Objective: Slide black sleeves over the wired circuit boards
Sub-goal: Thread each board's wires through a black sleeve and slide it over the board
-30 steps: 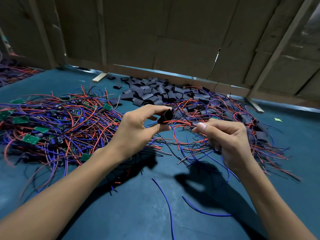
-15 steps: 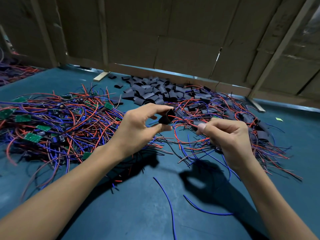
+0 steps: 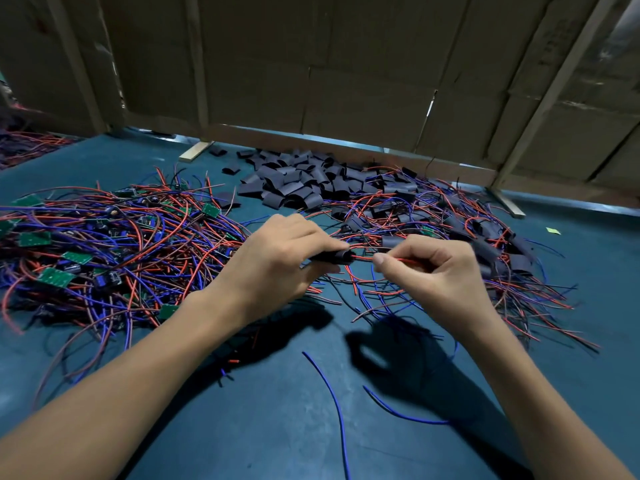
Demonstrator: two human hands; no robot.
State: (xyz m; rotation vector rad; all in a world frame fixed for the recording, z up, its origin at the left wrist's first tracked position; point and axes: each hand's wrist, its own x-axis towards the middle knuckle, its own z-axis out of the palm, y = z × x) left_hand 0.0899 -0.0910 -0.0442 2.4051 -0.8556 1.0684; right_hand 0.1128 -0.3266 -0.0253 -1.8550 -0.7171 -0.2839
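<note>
Cardboard panels [image 3: 346, 81] in wooden frames wall off the far edge of a teal table [image 3: 277, 427]. To the left lies a tangle of red and blue wires with green boards [image 3: 55, 277] soldered on; to the right a second tangle [image 3: 450, 216] holds pieces already in black tubing. Between them, against the wall, sits a heap of loose sleeves [image 3: 294, 181].

Near the middle, above the table, the left hand [image 3: 277, 268] grips a black sleeve [image 3: 337, 257] between thumb and curled fingers, its open end turned right. A red wire [image 3: 362, 258] comes out of that end and runs straight to the right hand [image 3: 433, 271], which pinches it between thumb and forefinger, the other fingers curled in. Whether a board sits inside the sleeve I cannot tell. Two loose blue wires [image 3: 332, 403] lie on the table nearer the person.
</note>
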